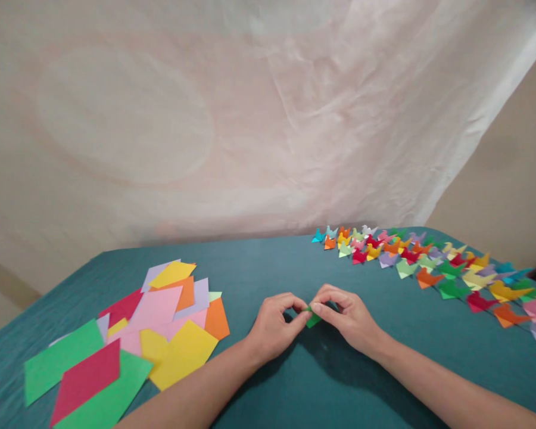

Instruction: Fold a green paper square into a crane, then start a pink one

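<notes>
My left hand (274, 325) and my right hand (346, 316) meet over the middle of the teal table (268, 268). Both pinch a small folded green paper piece (313, 319) between thumb and fingertips, just above the cloth. Only a green corner of the piece shows below the fingers; the rest is hidden by them.
Loose coloured paper squares (161, 322) lie scattered on the left: green, red, yellow, pink, orange, lilac. Rows of several small folded paper figures (429, 262) in many colours run along the right side toward the table edge. A pale cloth backdrop (205, 119) hangs behind the table.
</notes>
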Demonstrator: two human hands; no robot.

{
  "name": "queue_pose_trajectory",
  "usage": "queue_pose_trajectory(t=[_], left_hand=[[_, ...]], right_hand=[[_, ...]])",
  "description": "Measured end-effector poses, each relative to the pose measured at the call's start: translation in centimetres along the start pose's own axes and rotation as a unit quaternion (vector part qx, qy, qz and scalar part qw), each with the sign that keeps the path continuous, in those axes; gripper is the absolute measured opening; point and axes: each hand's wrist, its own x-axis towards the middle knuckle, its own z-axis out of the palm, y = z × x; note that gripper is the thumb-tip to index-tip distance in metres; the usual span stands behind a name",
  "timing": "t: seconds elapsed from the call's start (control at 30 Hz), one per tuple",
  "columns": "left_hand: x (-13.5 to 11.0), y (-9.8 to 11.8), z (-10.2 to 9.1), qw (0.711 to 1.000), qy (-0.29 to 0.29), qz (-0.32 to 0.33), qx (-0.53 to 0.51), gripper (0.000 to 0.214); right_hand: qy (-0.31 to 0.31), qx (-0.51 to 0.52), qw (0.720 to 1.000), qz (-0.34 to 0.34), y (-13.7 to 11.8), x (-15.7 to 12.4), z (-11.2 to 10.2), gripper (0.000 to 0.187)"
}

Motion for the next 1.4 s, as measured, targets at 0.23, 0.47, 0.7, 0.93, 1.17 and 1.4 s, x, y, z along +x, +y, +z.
queue_pose_trajectory(t=[0.23, 0.47, 0.7, 0.93, 1.17, 1.4], left_hand=[[0.01, 0.31, 0.03, 0.999, 0.021, -0.04, 0.002, 0.017], [-0.15, -0.16, 0.11, 0.999, 0.026, -0.04, 0.024, 0.017], [-0.1, -0.19, 0.23, 0.998, 0.027, -0.044, 0.039, 0.016], [0.23, 0.0, -0.14, 0.998, 0.039, -0.057, 0.015, 0.013], [0.12, 0.14, -0.33, 0.997, 0.044, -0.058, -0.008, 0.014], [0.26, 0.16, -0.36, 0.996, 0.043, -0.072, -0.03, 0.014]], right_hand=[[0.005, -0.031, 0.999, 0.011, 0.25, -0.03, 0.46, 0.022], [0.004, -0.066, 0.998, -0.008, 0.32, 0.08, 0.52, 0.02], [0.027, -0.115, 0.992, -0.049, -0.16, -0.05, 0.46, 0.019], [0.02, -0.038, 0.998, 0.041, 0.35, 0.04, 0.52, 0.02], [-0.017, -0.064, 0.997, 0.047, 0.37, 0.07, 0.57, 0.02], [-0.044, -0.068, 0.994, 0.071, 0.72, 0.24, 0.69, 0.02]])
